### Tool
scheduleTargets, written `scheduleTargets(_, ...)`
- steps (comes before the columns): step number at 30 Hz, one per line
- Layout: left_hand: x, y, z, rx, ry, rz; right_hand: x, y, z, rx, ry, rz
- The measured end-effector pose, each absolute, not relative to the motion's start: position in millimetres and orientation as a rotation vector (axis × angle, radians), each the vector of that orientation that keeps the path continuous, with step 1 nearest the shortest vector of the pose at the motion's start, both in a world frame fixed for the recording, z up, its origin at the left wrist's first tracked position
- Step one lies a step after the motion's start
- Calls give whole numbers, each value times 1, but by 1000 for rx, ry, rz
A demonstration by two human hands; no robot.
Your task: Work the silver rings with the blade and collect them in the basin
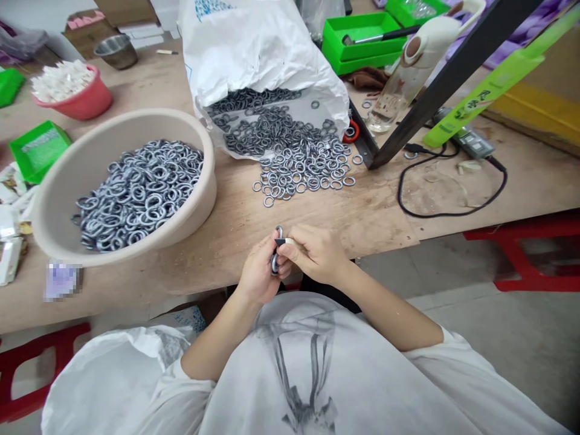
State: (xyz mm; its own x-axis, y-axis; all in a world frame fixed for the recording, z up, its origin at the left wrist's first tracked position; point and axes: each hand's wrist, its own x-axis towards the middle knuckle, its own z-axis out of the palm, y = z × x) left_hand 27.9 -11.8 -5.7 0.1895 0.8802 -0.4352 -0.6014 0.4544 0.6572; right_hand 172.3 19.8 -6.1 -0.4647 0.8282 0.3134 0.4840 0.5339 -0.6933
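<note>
At the table's front edge, my left hand (260, 272) is closed round grey metal rings (274, 264); one ring stands up above its fingertips and another shows lower down. My right hand (319, 251) meets it from the right, thumb and fingers pinched together. Between the thumb and the rings sits a small piece (285, 241), dark at one end and white at the other, whose kind I cannot make out. Beyond the hands, a pile of loose rings (303, 169) spills from a white sack (254, 48) onto the wooden table (235, 223).
A large beige basin (199, 205) of rings stands left, with a red bowl (90, 99) of white pieces and a green tray (40, 151) beyond. To the right are a dark metal bar (435, 96), a clear bottle (394, 96) and a black cable (444, 214).
</note>
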Motion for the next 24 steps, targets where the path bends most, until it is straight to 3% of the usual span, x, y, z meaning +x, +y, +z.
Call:
scheduleTargets(5,29,-13,-3,360,847,1059,169,18,-4,-1062,-2186,636)
scheduleTargets(11,19,-15,-1,352,762,1010,166,30,-10,-1112,-2173,789)
scheduleTargets(16,3,-22,-3,418,737,1022,156,73,-10,-1553,-2161,589)
scheduleTargets(24,-26,-8,-10,308,894,1225,120,112,-16,-1579,-2477,432)
